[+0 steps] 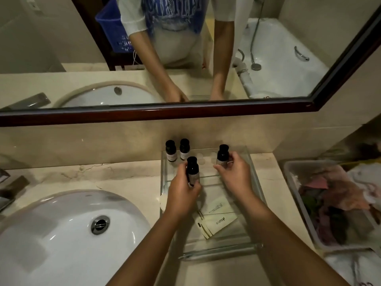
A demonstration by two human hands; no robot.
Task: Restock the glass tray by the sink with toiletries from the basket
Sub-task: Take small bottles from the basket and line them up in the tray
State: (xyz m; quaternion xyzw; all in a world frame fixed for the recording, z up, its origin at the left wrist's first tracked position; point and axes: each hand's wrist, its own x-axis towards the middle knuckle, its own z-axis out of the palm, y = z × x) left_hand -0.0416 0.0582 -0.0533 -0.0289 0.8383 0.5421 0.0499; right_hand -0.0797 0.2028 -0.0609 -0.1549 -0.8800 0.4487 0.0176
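A clear glass tray [256, 178] sits on the marble counter right of the sink. Two small dark bottles [171, 150] stand upright at its far left corner. My left hand [183, 190] grips a third dark bottle [192, 168] over the tray's left half. Over the far right part, my right hand [233, 172] holds a fourth dark bottle [223, 154]. Cream paper sachets [218, 215] lie flat in the tray's near part, between my forearms. A translucent basket [296, 193] with mixed items stands at the right.
A white oval sink [61, 230] with a metal drain fills the lower left, with the dark faucet [12, 186] at the left edge. A wood-framed mirror [165, 114] runs along the wall behind the counter. White cloth lies at the bottom right corner.
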